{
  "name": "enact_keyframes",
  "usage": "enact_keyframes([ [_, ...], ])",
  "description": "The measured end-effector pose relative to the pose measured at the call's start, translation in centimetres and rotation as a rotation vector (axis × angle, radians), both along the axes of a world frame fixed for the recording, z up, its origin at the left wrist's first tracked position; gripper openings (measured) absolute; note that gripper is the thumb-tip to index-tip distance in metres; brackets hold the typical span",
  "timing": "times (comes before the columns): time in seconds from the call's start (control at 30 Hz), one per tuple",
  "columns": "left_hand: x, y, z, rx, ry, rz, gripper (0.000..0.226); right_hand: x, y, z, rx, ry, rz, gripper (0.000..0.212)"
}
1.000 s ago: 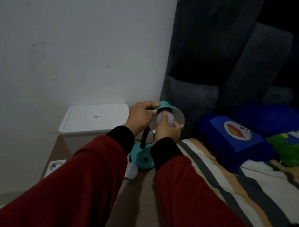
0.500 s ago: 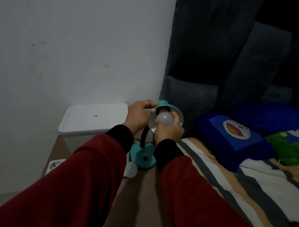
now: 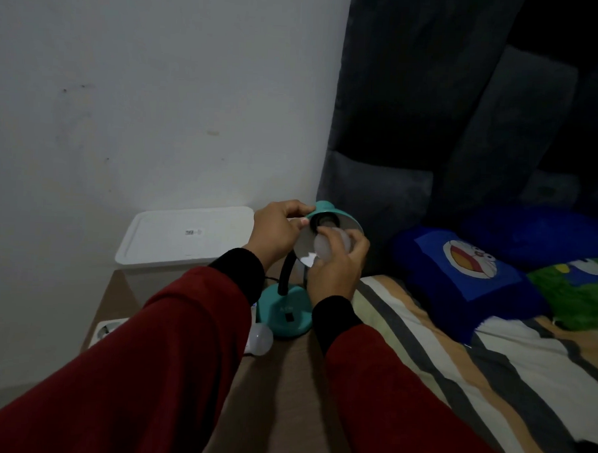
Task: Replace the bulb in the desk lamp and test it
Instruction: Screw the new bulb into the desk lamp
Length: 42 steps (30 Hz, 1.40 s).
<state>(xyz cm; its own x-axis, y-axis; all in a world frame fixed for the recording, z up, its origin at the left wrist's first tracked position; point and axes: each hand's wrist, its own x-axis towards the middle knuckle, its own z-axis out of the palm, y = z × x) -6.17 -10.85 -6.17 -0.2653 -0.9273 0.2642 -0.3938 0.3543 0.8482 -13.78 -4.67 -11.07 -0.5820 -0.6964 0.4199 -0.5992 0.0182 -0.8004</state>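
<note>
Teal lamp shade (image 3: 326, 207) pinched at its near-left rim by the left hand (image 3: 275, 230), thumb on top and fingers below, mouth tilted toward the camera. Dark socket (image 3: 323, 220) visible deep in the shade's centre. Frosted white bulb (image 3: 329, 246) wrapped in the right hand (image 3: 337, 267), grip pressed around its globe from below and from the bed side, fingertips (image 3: 356, 244) curled over the far flank. Bulb just below and slightly right of the socket, inside the shade's mouth; base end pointing up and left toward the socket, not clearly seen, so impossible to tell whether threads are engaged or only near. Long axis of the bulb running from the right palm up into the shade, roughly in line with the socket but seemingly a little low. Likely step in hand: seating or turning the bulb; right hand nearer to it, left only steadying. Next move probably a small lift and tilt to square the axis before twisting. Second bulb (image 3: 260, 339) lying on the table (image 3: 283, 397) just left of the lamp base (image 3: 285, 311), touching or nearly touching it. White box (image 3: 184, 235) behind the base, against the wall.
</note>
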Motion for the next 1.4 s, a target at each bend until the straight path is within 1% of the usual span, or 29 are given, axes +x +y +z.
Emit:
enact_keyframes([
  [0.1, -0.1, 0.1, 0.0, 0.006, 0.001, -0.005, 0.029, 0.0, 0.2, 0.5, 0.056, -0.09, -0.029, 0.05],
  [0.13, 0.0, 0.1, 0.0, 0.009, 0.006, -0.005, 0.029, 0.1, 0.0, 0.6, 0.062, -0.15, -0.034, 0.052],
  [0.23, 0.0, 0.1, 0.0, 0.003, 0.005, -0.012, 0.029, 0.3, -0.6, 1.5, 0.081, -0.428, -0.089, 0.058],
  [0.3, 0.0, 0.1, -0.1, -0.008, 0.004, -0.013, 0.029, 0.4, -1.1, 2.0, 0.099, -0.572, -0.126, 0.066],
  [0.37, 0.1, 0.0, -0.1, -0.015, 0.001, -0.011, 0.03, 0.6, -1.4, 2.1, 0.107, -0.633, -0.141, 0.072],
  [0.6, 0.1, -0.1, -0.2, -0.015, -0.006, -0.019, 0.029, 0.7, -1.4, 1.8, 0.127, -0.751, -0.101, 0.062],
  [0.7, 0.1, -0.1, -0.2, 0.0, -0.003, -0.028, 0.03, 1.4, -1.7, 1.9, 0.128, -0.915, -0.061, 0.078],
  [0.73, 0.1, -0.1, -0.2, 0.004, 0.003, -0.03, 0.03, 1.4, -2.0, 1.8, 0.113, -0.956, -0.057, 0.079],
  [0.83, 0.1, -0.1, -0.1, 0.008, 0.0, -0.024, 0.03, 1.4, -2.1, 1.9, 0.083, -1.009, -0.069, 0.076],
  [0.93, 0.1, -0.1, 0.0, 0.014, -0.002, -0.026, 0.03, 1.3, -2.4, 1.4, 0.06, -1.052, -0.085, 0.057],
  [0.97, 0.1, -0.1, 0.0, 0.015, -0.004, -0.026, 0.03, 1.4, -2.3, 1.4, 0.053, -1.063, -0.086, 0.055],
  [1.1, 0.3, -0.1, -0.1, 0.014, 0.003, -0.031, 0.03, 1.1, -2.6, 1.2, 0.031, -1.049, -0.063, 0.067],
  [1.27, 0.1, -0.1, -0.1, 0.016, 0.005, -0.019, 0.029, 0.5, -2.8, 1.5, -0.053, -1.218, -0.053, 0.059],
  [1.3, 0.1, -0.1, -0.1, 0.015, 0.006, -0.02, 0.029, 0.4, -2.8, 1.6, -0.059, -1.227, -0.054, 0.057],
  [1.4, 0.2, 0.1, -0.1, 0.022, 0.016, -0.027, 0.03, 0.6, -2.6, 1.4, -0.051, -1.152, -0.023, 0.064],
])
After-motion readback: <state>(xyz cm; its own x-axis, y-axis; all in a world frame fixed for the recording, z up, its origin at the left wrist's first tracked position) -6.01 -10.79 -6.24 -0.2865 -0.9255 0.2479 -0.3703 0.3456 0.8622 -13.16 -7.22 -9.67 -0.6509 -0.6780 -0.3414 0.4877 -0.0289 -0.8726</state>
